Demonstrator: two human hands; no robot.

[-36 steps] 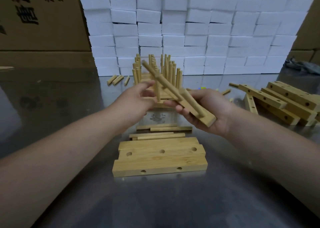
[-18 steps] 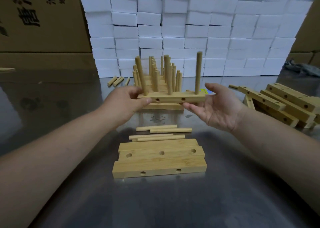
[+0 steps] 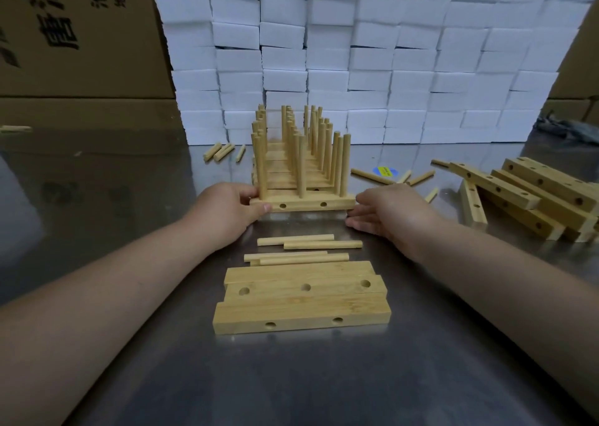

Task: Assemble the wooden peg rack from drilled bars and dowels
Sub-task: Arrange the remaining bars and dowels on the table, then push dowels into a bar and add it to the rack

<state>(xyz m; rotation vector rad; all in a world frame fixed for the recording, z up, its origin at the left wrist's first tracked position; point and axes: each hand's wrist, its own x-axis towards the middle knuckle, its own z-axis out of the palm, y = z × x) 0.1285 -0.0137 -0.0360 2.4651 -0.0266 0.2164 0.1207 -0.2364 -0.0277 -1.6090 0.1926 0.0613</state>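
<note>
A drilled bar with three upright dowels (image 3: 304,204) rests on the steel table, right in front of a row of finished peg bars (image 3: 291,156). My left hand (image 3: 227,213) grips its left end, thumb on the front face. My right hand (image 3: 385,213) lies at the right end with fingers stretched out, fingertips touching the bar. Several loose long dowels (image 3: 311,243) lie just in front of the hands. Closer to me three drilled bars (image 3: 301,299) lie flat side by side.
A pile of drilled bars (image 3: 531,195) sits at the right. Loose dowels (image 3: 372,176) lie behind my right hand, and short pegs (image 3: 220,151) at the back left. A wall of white boxes (image 3: 356,52) and cardboard cartons (image 3: 81,36) close off the back.
The bar with its dowels went from tilted in my right hand, to level between both hands, to down on the table against the row. My right hand has let go of it.
</note>
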